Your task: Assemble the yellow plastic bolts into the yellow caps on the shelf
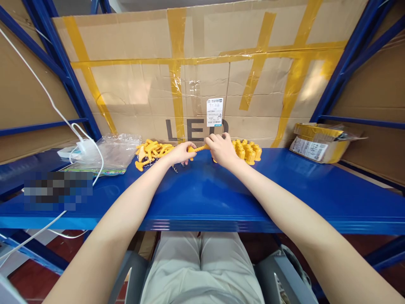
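My left hand [181,153] is closed on the handle end of a yellow corkscrew [200,148], held just above the blue shelf. At the other end of this piece, my right hand [221,147] has its fingers closed, hiding whatever is there. A ridged yellow stretch shows between the two hands. Left of my left hand lies a loose pile of yellow-handled corkscrews [152,148] with metal spirals. Just beyond my right hand, several yellow cup-shaped plastic parts [249,153] stand upright in a group.
A large taped cardboard sheet [142,93] rises behind the blue shelf [202,194]. A small open carton [319,143] sits at the right. On the left are a clear plastic bag [117,152], a white power plug with cables [87,147] and a blurred-out dark object [58,190].
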Demonstrator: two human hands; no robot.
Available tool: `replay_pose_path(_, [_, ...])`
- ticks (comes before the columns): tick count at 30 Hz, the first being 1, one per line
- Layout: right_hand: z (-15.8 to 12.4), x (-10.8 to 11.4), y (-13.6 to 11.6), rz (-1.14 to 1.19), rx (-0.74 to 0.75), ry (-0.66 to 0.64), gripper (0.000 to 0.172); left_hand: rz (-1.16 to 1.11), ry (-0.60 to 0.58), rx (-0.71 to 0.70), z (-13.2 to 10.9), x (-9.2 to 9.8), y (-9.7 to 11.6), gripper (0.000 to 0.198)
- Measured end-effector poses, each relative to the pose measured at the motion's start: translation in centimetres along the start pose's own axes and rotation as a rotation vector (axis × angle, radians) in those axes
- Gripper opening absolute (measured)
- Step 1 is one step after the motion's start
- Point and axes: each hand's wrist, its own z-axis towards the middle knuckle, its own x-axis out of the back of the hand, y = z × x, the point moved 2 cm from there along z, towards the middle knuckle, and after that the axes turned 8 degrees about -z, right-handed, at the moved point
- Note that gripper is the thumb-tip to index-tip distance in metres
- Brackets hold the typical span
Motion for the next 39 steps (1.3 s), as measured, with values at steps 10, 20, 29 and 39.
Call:
replay_pose_path(10, [-0.7, -1.2, -0.2, 0.249, 0.098, -0.294, 0.022, 0.499, 0.112, -0.168, 0.2, 1.3, -0.7, 0.038])
replay_pose_path(20, [-0.7, -0.5, -0.7, 0.159, 0.108, -0.316, 0.015, 0.504, -0.018, -0.113, 0.4, 0.9, -1.1, 0.035])
replay_pose_path(29, [-0.4, -0.3, 0.9, 0.026, -0.014, -0.208, 0.023, 0.492, 0.007, -0.020, -0.7, 1.9, -0.2, 0.034])
replay_pose_path(39, [-0.3, -1.2, 3.0, 0.333, -0.297, -0.349, 0.021, 0.729, 0.297, 0.068, -0.4, 4.5, -1.9, 0.032])
